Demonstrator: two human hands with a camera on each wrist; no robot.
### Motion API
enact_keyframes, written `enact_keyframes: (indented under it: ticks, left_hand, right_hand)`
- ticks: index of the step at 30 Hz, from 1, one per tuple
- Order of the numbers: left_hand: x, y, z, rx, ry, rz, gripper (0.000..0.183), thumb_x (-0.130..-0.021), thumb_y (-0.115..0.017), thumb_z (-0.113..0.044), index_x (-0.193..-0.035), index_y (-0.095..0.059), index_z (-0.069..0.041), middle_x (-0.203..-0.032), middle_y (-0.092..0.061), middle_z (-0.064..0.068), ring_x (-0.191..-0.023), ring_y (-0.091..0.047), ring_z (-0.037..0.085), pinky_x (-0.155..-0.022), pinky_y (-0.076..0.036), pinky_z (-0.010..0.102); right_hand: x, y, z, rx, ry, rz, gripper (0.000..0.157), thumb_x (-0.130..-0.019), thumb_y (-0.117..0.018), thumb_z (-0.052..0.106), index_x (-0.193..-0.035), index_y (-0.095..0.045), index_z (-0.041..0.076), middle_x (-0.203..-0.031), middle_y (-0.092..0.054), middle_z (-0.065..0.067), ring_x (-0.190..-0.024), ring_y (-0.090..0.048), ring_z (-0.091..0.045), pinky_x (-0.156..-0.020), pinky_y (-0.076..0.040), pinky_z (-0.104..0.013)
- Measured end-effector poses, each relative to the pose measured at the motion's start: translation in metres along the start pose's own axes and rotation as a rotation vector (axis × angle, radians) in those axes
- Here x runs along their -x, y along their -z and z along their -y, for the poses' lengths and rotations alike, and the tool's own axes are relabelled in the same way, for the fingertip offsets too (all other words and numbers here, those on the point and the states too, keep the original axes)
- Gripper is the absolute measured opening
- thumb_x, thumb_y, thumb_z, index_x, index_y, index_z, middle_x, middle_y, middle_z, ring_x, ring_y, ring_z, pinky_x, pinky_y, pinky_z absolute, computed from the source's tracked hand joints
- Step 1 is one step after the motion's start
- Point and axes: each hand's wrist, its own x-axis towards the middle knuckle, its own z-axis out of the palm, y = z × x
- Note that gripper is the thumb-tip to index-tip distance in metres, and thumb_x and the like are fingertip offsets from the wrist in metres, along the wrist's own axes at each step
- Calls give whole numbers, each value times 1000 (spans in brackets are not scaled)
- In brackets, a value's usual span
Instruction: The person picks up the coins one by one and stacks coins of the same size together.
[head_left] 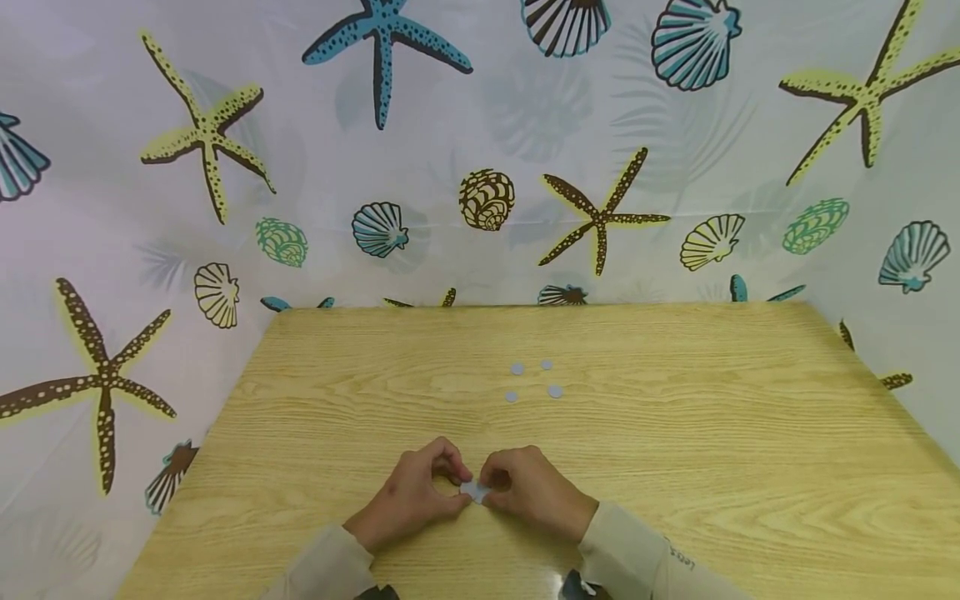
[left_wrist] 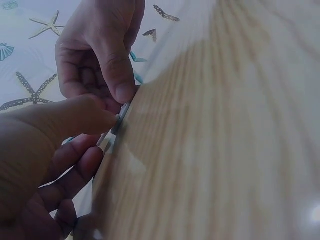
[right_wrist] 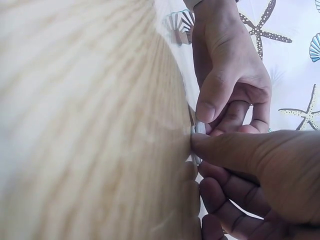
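Observation:
Near the table's front edge, small flat light-grey discs (head_left: 474, 490) sit between both hands, touching or overlapping; how many is unclear. My left hand (head_left: 412, 493) pinches them at the left side between thumb and forefinger. From the right, my right hand (head_left: 536, 492) grips the other side the same way, its fingertips partly covering them. Seen edge-on in the left wrist view, the thin grey pieces (left_wrist: 120, 120) are held just at the wooden surface. The right wrist view shows the pieces' pale edge (right_wrist: 200, 126) between the two thumbs.
Several more light-grey discs, among them one larger disc (head_left: 555, 391), lie apart on the wooden table (head_left: 337, 392) beyond the hands. A white cloth (head_left: 442, 258) printed with starfish and shells hangs behind the table and along both sides.

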Motion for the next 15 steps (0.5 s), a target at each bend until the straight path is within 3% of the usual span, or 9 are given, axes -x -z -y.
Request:
enact_keyframes:
  ticks: [8,15]
  left_hand:
    - [0,-3,1,-32,-3,12,32,-80,-82,-2,-99,-57,-9,-97,-72,-3,-92,-69,14,-90,-53,31]
    - [0,-2,0,-38,7,14,31,-81,-82,-5,-100,-58,-9,-98,-72,-2,-93,-68,14,-91,-52,32]
  right_hand:
    - [0,0,-1,14,6,-9,14,-81,-80,0,-92,-72,6,-95,-74,-4,-93,-69,-18,-86,-55,-37]
    - [1,1,-2,-43,-4,-3,15,-82,-80,2,-94,-72,5,-96,-74,-4,-90,-69,-16,-84,-54,-30]
